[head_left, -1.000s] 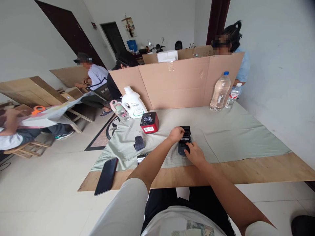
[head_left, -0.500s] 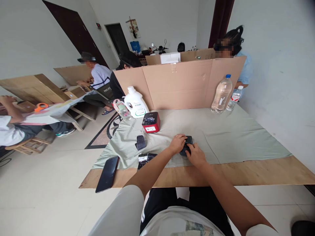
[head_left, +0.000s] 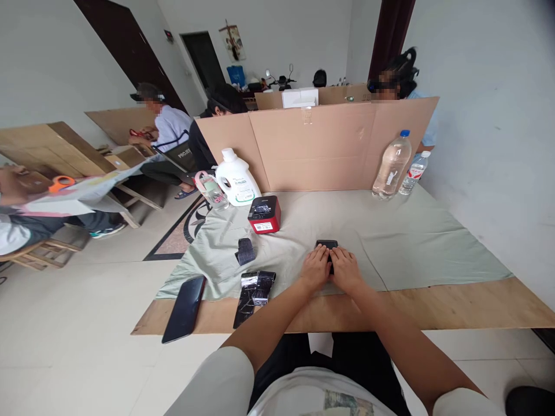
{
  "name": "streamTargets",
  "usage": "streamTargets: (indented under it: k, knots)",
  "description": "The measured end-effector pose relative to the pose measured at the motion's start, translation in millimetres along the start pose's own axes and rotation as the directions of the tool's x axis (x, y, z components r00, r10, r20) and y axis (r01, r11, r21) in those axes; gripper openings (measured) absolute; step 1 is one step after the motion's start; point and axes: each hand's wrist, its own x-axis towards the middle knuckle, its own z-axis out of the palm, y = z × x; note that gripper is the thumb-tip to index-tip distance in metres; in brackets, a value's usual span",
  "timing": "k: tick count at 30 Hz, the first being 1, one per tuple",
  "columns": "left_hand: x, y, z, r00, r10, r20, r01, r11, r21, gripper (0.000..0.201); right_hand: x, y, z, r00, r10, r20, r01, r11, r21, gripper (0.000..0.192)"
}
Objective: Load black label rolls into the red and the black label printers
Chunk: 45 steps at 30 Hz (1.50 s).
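Two hands of mine now lie side by side, palms down, on the small black device point(head_left: 327, 245); a second ago its lid stood up at the far end, with my left hand on that lid and my right at the near edge, and now the lid is down and only the far rim of the device shows past my knuckles.

Going from the biggest thing down: the table point(head_left: 455, 306) of bare wood runs left to right across the near side; the pale green cloth point(head_left: 411, 242) covers most of it, and the device sits on the cloth near its near edge, about mid-table; the cardboard screen point(head_left: 321, 147) stands along the far side; the white jug point(head_left: 234, 180) and the clear bottle point(head_left: 392, 164) stand at its foot, left and right; the red box point(head_left: 264, 215) lies left and far of my hands, apart from them.

My left hand point(head_left: 315, 268) has its fingers together and flat on the top of the device; my right hand point(head_left: 346, 273) touches it, fingers likewise together and pressing down; I judge the lid shut, or being pushed shut, since both palms bear on it.
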Motion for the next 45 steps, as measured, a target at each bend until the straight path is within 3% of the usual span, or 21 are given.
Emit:
streamTargets:
  k: [7, 12, 14, 16, 20, 23, 27, 31, 36, 41, 45]
  knots:
    - [2, 0, -4.1, 0.998, -0.031, 0.058, 0.038, 0.992, -0.123, 0.041, 5, 0, -6, 1.000, 0.001, 0.015, -0.002, 1.000, 0.020, 0.056]
    - [-7, -10, -4.5, 0.994, -0.113, -0.004, 0.102, 0.914, -0.393, 0.040, -5, 8, 3, 0.998, 0.063, 0.023, -0.065, 0.993, 0.101, 0.070]
    - [-17, -16, -0.6, 0.960, -0.268, -0.077, 0.197, 0.846, -0.495, 0.039, -9, 7, 10, 0.993, 0.117, 0.002, -0.116, 0.980, 0.164, 0.075]
    - [-28, -22, 4.8, 0.895, -0.428, -0.127, 0.292, 0.776, -0.559, 0.036, -11, 0, 18, 0.975, 0.218, -0.044, -0.204, 0.955, 0.214, 0.080]
    - [-44, -28, 12.9, 0.825, -0.553, -0.121, 0.365, 0.684, -0.632, 0.029, -6, -27, 32, 0.917, 0.382, -0.113, -0.356, 0.913, 0.198, 0.091]
    - [-47, -29, 12.7, 0.835, -0.543, -0.087, 0.387, 0.692, -0.609, 0.028, -2, -43, 37, 0.906, 0.403, -0.126, -0.389, 0.913, 0.120, 0.091]
    - [-46, -22, 7.5, 0.911, -0.412, 0.010, 0.379, 0.830, -0.410, 0.037, -2, -38, 37, 0.921, 0.351, -0.171, -0.347, 0.936, 0.051, 0.078]
    - [-44, -7, 1.6, 0.953, -0.221, 0.209, 0.246, 0.963, -0.106, 0.047, 4, 2, 34, 0.912, 0.290, -0.291, -0.306, 0.952, -0.010, 0.073]
    - [-44, 0, -1.8, 0.925, -0.182, 0.333, 0.166, 0.983, 0.077, 0.048, 39, 103, 20, 0.820, 0.424, -0.385, -0.474, 0.880, -0.041, 0.070]
    - [-45, -4, -1.0, 0.921, -0.186, 0.343, 0.171, 0.983, 0.073, 0.049, 81, 196, -3, 0.740, 0.592, -0.320, -0.634, 0.773, -0.035, 0.070]
    - [-50, -3, 2.4, 0.938, -0.183, 0.294, 0.222, 0.969, -0.104, 0.047, 93, 224, -10, 0.747, 0.642, -0.172, -0.658, 0.752, -0.049, 0.071]
